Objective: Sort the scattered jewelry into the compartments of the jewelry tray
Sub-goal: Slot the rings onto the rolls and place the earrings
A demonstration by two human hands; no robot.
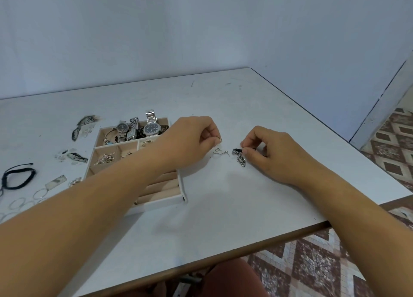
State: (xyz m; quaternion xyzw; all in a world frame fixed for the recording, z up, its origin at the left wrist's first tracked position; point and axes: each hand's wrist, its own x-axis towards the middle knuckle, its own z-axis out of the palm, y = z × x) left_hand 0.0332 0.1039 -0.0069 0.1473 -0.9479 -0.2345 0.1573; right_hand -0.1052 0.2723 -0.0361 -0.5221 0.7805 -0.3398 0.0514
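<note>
Jewelry tray [165, 201] lies under the left forearm; left hand [190, 138] pinches a gold ring [219, 138], right hand [274, 151] a silver chain [241, 159].

Watches [152, 128] sit in the tray's [159, 205] 12 o'clock compartment. On the table [223, 211], a chain [241, 160] lies at the tray's 3 o'clock and a cord [19, 177] at its 9.

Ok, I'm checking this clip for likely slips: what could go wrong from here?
1. The left hand holds a small ring in a pinch alone; it may slip and roll away.
2. The chain bracelet pinched by the right hand trails beside loose earrings and could drag them.
3. The left forearm crosses over the jewelry tray and might knock it.
</note>
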